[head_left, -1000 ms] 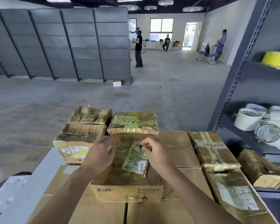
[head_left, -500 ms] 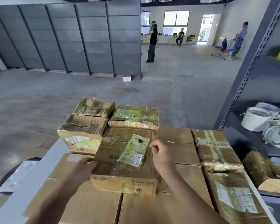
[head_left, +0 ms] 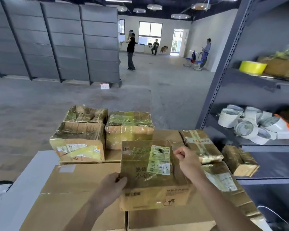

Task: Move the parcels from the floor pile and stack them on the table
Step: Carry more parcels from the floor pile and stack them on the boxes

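A brown cardboard parcel [head_left: 150, 189] with a pale green label and clear tape lies on top of large flat cartons [head_left: 83, 189] on the white table [head_left: 28, 172]. My left hand [head_left: 112, 185] grips the parcel's left edge, thumb on top. My right hand [head_left: 188, 161] sits on its upper right edge with the fingers curled. Behind it stand three tape-wrapped parcels: one at the left [head_left: 80, 142], one on top of that [head_left: 85, 114], one in the middle [head_left: 128, 129]. Two more parcels lie to the right [head_left: 198, 144] [head_left: 222, 180].
A grey metal shelf rack [head_left: 223, 67] stands close on the right, holding white tape rolls [head_left: 250, 125], a yellow roll [head_left: 252, 66] and a wrapped parcel [head_left: 240, 160]. Grey panel racks [head_left: 57, 44] line the left. Three people are far off across the concrete floor [head_left: 107, 100].
The labelled parcel has slid to the right on the cartons. My left hand went from its top to its left edge; my right hand moved to its right edge.
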Available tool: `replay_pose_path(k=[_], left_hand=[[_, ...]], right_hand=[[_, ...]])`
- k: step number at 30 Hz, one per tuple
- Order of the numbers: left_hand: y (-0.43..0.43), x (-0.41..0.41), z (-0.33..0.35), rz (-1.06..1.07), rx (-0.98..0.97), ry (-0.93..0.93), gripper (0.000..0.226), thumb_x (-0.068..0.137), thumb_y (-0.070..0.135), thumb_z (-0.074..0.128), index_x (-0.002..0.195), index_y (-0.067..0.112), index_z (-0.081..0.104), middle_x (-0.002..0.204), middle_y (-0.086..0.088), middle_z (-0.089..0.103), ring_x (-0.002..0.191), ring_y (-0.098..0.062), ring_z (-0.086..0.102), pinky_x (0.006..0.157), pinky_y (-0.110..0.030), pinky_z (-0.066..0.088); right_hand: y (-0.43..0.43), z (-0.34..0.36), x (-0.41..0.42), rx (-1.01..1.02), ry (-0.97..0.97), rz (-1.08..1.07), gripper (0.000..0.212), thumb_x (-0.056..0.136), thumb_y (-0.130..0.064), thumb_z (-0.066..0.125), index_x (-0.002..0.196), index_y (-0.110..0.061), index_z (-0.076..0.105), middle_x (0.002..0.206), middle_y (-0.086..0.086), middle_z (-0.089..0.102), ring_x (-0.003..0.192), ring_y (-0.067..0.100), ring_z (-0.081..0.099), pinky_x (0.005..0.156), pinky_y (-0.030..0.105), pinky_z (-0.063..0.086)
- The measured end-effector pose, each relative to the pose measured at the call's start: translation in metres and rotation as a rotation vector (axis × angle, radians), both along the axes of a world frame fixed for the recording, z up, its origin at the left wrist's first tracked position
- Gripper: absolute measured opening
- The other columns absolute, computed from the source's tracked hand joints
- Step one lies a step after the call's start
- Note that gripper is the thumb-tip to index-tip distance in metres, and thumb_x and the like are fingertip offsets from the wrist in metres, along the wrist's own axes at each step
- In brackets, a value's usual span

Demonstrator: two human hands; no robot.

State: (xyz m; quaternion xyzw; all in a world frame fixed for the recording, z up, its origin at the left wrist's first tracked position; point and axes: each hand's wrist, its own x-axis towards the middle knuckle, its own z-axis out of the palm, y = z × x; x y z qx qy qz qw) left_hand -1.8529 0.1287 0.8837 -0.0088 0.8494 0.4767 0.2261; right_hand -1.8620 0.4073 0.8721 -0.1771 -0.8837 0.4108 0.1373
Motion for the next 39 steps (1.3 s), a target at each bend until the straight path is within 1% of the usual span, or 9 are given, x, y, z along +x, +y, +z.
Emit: replay_pose_path(k=[7,11,18,23,27,29,32,35,39], left_hand=[[0.073,-0.001,0.001,-0.288,0.046,0.026,0.026,0.096,0.035,0.042,0.081,0.015,0.051,0.073,-0.002,0.049,0.066,-0.016,0.049,0.058,-0.026,0.036],[0.114,-0.021,0.004,-0.358,0.061,0.021,0.034,0.092,0.043,0.040,0.089,0.014,0.057,0.085,-0.005,0.063,0.079,-0.022,0.062,0.070,-0.032,0.045],[0.175,-0.066,0.020,-0.179,0.157,0.038,0.021,0.102,0.027,0.036,0.103,0.023,0.056,0.099,0.004,0.064,0.091,-0.011,0.058,0.069,-0.024,0.042],[0.196,-0.093,0.013,0.018,0.133,0.087,0.029,0.098,0.021,0.041,0.106,-0.002,0.057,0.084,-0.009,0.050,0.074,-0.019,0.046,0.065,-0.031,0.032],[0.202,-0.107,0.002,0.109,0.066,0.142,0.020,0.098,0.018,0.042,0.097,0.014,0.061,0.081,-0.005,0.054,0.062,-0.014,0.043,0.056,-0.027,0.032],[0.203,-0.110,-0.003,0.081,-0.031,0.186,0.024,0.098,0.019,0.041,0.112,0.016,0.061,0.095,-0.006,0.062,0.064,-0.014,0.050,0.057,-0.027,0.038],[0.196,-0.114,-0.010,0.045,-0.375,0.420,0.038,0.097,0.020,0.044,0.134,0.014,0.051,0.134,-0.004,0.045,0.107,-0.019,0.056,0.087,-0.030,0.047],[0.187,-0.128,-0.004,0.105,-0.555,0.789,0.042,0.091,0.014,0.048,0.133,0.014,0.052,0.139,-0.007,0.042,0.131,-0.027,0.036,0.106,-0.036,0.036],[0.172,-0.161,0.003,-0.175,-0.640,0.744,0.057,0.094,0.028,0.046,0.148,0.020,0.030,0.156,-0.004,0.023,0.147,-0.022,0.008,0.120,-0.038,0.014]], right_hand=[[0.083,0.020,0.046,0.072,-0.044,-0.182,0.021,0.095,-0.005,0.053,0.089,-0.021,0.066,0.098,-0.004,0.067,0.095,0.015,0.060,0.077,0.027,0.041],[0.125,0.027,0.033,0.079,-0.048,-0.239,0.020,0.095,-0.007,0.053,0.091,-0.021,0.066,0.101,-0.003,0.066,0.100,0.018,0.059,0.082,0.031,0.042],[0.169,0.029,-0.033,0.067,-0.009,-0.167,0.023,0.097,-0.004,0.047,0.095,-0.017,0.065,0.102,-0.004,0.061,0.096,0.014,0.053,0.078,0.024,0.034],[0.186,0.021,-0.086,0.048,0.062,-0.037,0.024,0.095,-0.002,0.049,0.089,-0.018,0.064,0.102,-0.001,0.063,0.095,0.013,0.057,0.082,0.023,0.037],[0.183,0.016,-0.110,0.139,0.061,0.040,0.021,0.091,-0.003,0.056,0.084,-0.022,0.063,0.100,-0.005,0.059,0.095,0.014,0.059,0.085,0.026,0.042],[0.181,0.013,-0.114,0.169,0.061,0.055,0.018,0.089,-0.004,0.058,0.084,-0.020,0.063,0.100,-0.008,0.052,0.098,0.016,0.058,0.092,0.029,0.043],[0.181,0.007,-0.116,0.158,0.094,0.050,0.013,0.087,-0.005,0.061,0.092,-0.016,0.059,0.114,-0.001,0.048,0.114,0.019,0.050,0.101,0.030,0.037],[0.184,0.005,-0.116,0.054,-0.029,-0.010,0.033,0.091,-0.019,0.061,0.122,-0.013,0.053,0.129,0.008,0.048,0.122,0.026,0.047,0.103,0.041,0.040],[0.181,0.006,-0.113,-0.062,-0.166,-0.005,0.046,0.100,-0.030,0.047,0.142,-0.011,0.039,0.138,0.009,0.050,0.119,0.027,0.052,0.089,0.036,0.041]])
